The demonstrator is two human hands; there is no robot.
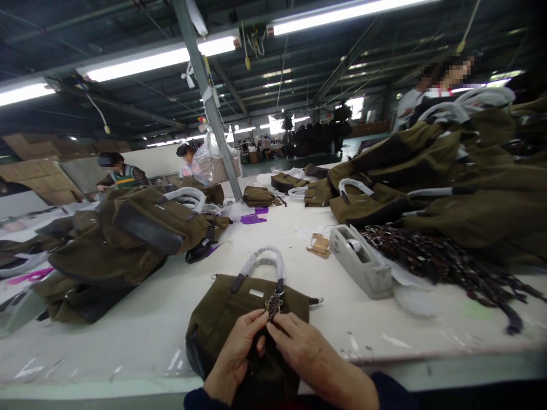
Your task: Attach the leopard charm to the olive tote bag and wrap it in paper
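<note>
An olive-brown handbag [222, 310] with white-wrapped handles [262, 259] lies on the white table [141, 319] right in front of me. My left hand [237, 356] and my right hand [301, 344] meet on the bag's front. Their fingertips pinch a small braided brown charm [273, 304] that hangs by the handle's base. Both hands rest on the bag's fabric, and part of the bag's lower body is hidden under them.
A grey tape dispenser [361, 262] stands to the right, with a pile of braided brown straps [431, 259] beyond it. Heaps of matching bags [123, 239] lie left and right [470, 188]. Other people work at the back left and far right.
</note>
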